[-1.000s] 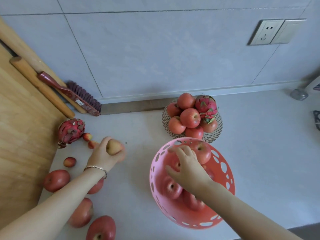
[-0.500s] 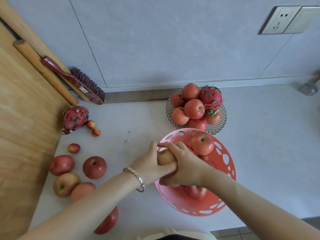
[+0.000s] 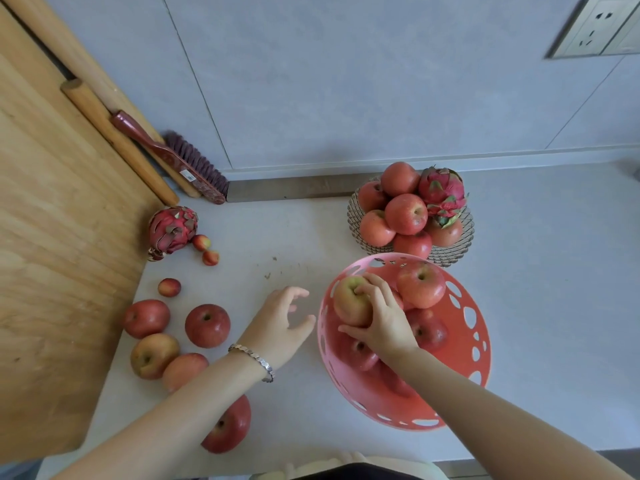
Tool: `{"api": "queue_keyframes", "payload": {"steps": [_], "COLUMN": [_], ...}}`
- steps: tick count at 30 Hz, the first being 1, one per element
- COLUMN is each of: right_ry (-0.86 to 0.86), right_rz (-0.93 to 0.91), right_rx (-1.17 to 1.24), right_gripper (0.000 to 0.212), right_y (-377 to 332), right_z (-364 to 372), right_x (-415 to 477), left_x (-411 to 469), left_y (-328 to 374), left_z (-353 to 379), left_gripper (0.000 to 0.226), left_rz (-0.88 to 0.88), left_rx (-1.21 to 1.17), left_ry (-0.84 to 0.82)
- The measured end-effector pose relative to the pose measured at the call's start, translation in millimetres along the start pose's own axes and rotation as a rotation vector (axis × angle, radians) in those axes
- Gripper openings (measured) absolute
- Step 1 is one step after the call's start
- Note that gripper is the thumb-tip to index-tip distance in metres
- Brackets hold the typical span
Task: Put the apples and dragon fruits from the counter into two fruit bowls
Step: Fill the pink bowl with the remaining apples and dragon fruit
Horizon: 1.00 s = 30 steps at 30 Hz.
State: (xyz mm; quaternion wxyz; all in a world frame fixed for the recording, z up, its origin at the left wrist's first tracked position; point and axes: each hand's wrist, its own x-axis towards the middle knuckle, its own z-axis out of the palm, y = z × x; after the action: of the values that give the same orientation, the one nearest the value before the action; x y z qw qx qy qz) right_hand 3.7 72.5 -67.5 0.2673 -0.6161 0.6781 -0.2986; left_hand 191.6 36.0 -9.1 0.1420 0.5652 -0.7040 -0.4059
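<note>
My right hand (image 3: 382,318) grips a yellow-red apple (image 3: 349,301) just inside the left rim of the pink perforated bowl (image 3: 460,344), which holds several red apples. My left hand (image 3: 280,322) hovers open and empty just left of that bowl. A wire bowl (image 3: 453,252) behind it is heaped with apples and a dragon fruit (image 3: 441,194). On the counter at left lie several apples, among them one (image 3: 207,325) and another (image 3: 228,427) under my left forearm, plus a dragon fruit (image 3: 171,230) by the wooden board.
A large wooden board (image 3: 52,254) stands along the left. A rolling pin (image 3: 117,140) and a red brush (image 3: 173,161) lean in the back corner. Three small red fruits (image 3: 169,287) lie near the loose dragon fruit. A wall socket (image 3: 595,27) sits top right.
The yellow-red apple passed from my left hand to my right. My right hand has carried it into the pink bowl, and my left hand has let go and drawn back left, open.
</note>
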Motion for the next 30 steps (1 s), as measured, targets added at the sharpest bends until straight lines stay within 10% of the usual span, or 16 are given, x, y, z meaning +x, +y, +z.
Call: {"api": "queue_keyframes", "payload": {"steps": [9,14,20,24,30], "right_ry": [-0.114,-0.018,-0.023,-0.126,-0.247], "right_rz": [-0.028,-0.018,-0.065,-0.107,-0.274], "right_rx": [-0.25,-0.272,-0.207,-0.053,-0.058], "right_gripper": [0.072,0.076,0.064,0.062,0.085], "right_y": [-6,-17,-36,-61,-86], "right_z": [4,-4,-14,-27,-39], "right_x": [7,10,7,1,-1], "left_x": [2,18,24,20,5], "left_y": [-42,-94,-107,-57,40], "left_z": [-14,-39,-47,-45,-26], "left_gripper": [0.035,0.08,0.06,0.063,0.101], "left_rz": [0.01,-0.425,-0.514,-0.261,0.073], "left_rx": [0.151,0.598,0.403,0.059,-0.098], "left_ry": [0.245,0.095,0.111,0.267,-0.107]}}
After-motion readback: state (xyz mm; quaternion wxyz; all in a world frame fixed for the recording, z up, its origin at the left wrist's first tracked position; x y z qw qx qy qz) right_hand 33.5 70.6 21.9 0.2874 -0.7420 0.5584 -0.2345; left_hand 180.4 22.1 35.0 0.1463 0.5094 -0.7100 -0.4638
